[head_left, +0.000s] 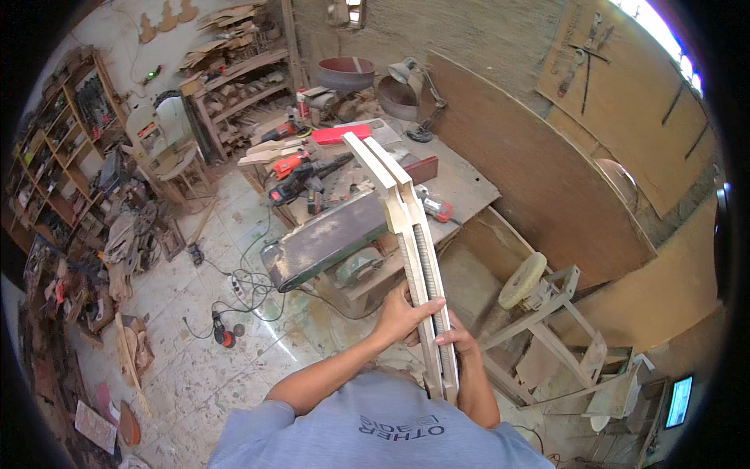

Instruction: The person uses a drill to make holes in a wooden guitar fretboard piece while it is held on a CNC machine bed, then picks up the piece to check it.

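Note:
Two long pale wooden guitar necks (419, 258) lie side by side in front of my chest. Their flat headstocks (369, 162) point away from me, and dark strips with fine cross lines run along their lengths. My left hand (404, 314) wraps round them from the left, with its thumb across the top. Lower down on the right side, my right hand (459, 341) grips the necks, its fingers partly hidden. Just left of the necks is a belt sander (324, 238) with a grey, dust-covered belt.
Behind the sander, a workbench (469, 184) carries power tools (301, 176), a red case (341, 134) and a desk lamp (404, 72). At the right stands a frame with a pale buffing wheel (522, 280). Cables (254, 288) and a small tool (223, 334) lie on the floor.

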Tool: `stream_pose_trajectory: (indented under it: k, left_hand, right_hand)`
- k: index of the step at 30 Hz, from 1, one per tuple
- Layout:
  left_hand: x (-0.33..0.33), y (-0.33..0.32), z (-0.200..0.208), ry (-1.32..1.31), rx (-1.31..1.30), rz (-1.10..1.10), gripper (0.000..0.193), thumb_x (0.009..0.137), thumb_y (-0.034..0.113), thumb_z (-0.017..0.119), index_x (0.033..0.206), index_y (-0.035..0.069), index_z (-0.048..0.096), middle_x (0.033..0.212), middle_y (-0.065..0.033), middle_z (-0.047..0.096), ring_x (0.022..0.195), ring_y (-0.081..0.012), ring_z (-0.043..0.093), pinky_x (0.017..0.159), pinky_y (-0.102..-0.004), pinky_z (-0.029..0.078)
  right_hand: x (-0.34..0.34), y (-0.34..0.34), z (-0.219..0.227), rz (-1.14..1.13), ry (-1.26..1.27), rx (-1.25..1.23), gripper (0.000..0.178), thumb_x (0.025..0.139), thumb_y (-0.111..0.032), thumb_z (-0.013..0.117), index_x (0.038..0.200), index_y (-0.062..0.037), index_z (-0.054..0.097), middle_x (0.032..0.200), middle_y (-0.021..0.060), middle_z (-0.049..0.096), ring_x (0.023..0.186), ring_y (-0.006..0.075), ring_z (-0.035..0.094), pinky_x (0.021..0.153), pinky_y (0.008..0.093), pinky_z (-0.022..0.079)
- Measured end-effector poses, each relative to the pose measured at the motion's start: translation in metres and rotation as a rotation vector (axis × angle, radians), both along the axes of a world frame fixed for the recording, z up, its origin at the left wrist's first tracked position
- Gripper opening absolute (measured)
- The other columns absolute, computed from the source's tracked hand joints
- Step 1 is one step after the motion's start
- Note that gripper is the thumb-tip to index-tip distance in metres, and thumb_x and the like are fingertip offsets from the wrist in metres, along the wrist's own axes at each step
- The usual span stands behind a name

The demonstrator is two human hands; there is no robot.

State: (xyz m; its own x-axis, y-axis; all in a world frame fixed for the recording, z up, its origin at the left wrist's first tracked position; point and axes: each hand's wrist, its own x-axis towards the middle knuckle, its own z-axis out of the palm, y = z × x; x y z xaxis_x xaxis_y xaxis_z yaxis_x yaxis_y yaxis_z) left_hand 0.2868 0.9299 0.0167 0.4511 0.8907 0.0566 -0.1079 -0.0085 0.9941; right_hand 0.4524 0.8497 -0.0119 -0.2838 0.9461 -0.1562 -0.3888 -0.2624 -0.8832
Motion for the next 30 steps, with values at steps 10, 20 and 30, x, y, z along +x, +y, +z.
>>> stream_pose_trajectory:
  k: [10,20,30]
  left_hand:
    - [0.005,0.019,0.006,-0.03,-0.152,-0.116,0.048,0.08,0.033,0.081,0.106,-0.004,0.064,0.094,-0.0137,0.071,0.083,-0.0173,0.068,0.075,-0.0331,0.054]
    - [0.024,0.037,-0.017,-0.091,-0.149,-0.132,0.045,0.082,0.023,0.081,0.111,-0.005,0.062,0.099,-0.0124,0.07,0.088,-0.0171,0.067,0.08,-0.0327,0.054]
    - [0.049,0.088,-0.035,0.004,-0.123,-0.385,0.077,0.088,0.036,0.075,0.141,-0.005,0.038,0.129,-0.0206,0.058,0.114,-0.0259,0.062,0.093,-0.0367,0.052]
  right_hand:
    - [-0.011,-0.008,0.005,-0.246,-0.16,-0.036,0.08,0.069,-0.027,0.075,0.135,0.0069,0.046,0.115,0.0195,0.063,0.105,0.0281,0.064,0.093,0.0394,0.05]
    - [-0.072,-0.002,0.047,-0.666,-1.266,0.035,0.084,0.066,-0.024,0.086,0.136,-0.0005,0.046,0.119,0.0233,0.064,0.111,0.0351,0.063,0.092,0.0422,0.05]
    - [0.021,0.038,0.001,-0.742,-0.985,0.103,0.065,0.063,-0.019,0.087,0.118,0.0,0.058,0.1,0.0153,0.071,0.09,0.0255,0.069,0.082,0.0371,0.053]
